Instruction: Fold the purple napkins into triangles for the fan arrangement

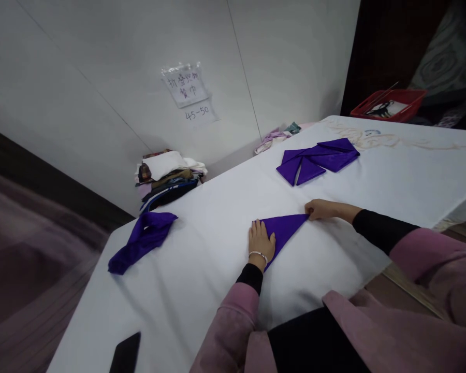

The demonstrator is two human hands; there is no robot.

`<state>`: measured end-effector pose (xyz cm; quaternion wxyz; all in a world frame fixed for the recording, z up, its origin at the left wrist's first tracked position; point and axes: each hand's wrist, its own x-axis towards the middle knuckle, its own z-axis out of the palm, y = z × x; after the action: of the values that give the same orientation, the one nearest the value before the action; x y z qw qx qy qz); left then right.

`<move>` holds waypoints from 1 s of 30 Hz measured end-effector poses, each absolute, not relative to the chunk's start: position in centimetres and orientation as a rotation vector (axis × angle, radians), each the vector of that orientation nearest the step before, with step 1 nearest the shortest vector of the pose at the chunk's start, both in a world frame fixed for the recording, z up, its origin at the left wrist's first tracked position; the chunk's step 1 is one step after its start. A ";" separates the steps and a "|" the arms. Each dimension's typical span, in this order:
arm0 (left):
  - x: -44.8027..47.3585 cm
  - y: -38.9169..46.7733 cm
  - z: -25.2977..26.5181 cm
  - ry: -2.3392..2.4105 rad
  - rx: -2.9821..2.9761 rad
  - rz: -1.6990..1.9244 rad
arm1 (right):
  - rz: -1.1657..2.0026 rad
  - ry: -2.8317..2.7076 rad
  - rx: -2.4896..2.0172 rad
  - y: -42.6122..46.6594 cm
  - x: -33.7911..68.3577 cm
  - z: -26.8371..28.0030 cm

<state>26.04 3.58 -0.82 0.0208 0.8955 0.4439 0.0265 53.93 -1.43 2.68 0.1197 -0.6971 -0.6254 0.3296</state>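
Note:
A purple cloth napkin point(285, 228), folded into a triangle, lies on the white-covered table point(217, 305) in front of me. My left hand point(261, 242), wearing a bracelet, rests flat on its left part with the fingers stretched out. At the triangle's right tip, my right hand point(319, 209) pinches the corner between closed fingers. Beyond it are folded purple napkins point(308, 161), their pointed shapes touching or overlapping; I cannot tell how many. A crumpled purple napkin point(143, 241) lies toward the left edge of the table.
A dark phone-like slab point(125, 354) lies at the near left. A stack of folded clothes point(169, 178) stands past the table's far edge by the wall, and more cloth point(274, 139) lies farther right. At the back right is a red basket point(406, 106). Handwritten signs point(186, 88) hang on the wall.

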 end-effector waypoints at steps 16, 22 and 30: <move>26.0 3.5 -0.7 1.380 2.760 0.056 | 0.642 -1.952 -2.232 -0.7 54.1 2.5; 26.0 3.5 -0.9 1.382 2.768 0.077 | 0.186 -1.791 -2.048 -4.1 50.3 0.6; 26.1 3.5 -1.2 1.396 2.784 0.100 | 0.061 -2.039 -1.838 -6.7 43.2 -4.2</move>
<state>26.05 3.51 -1.16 0.0130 0.8933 0.4481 0.0321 43.19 -6.68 -4.16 0.1968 -0.6563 -0.7281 0.0218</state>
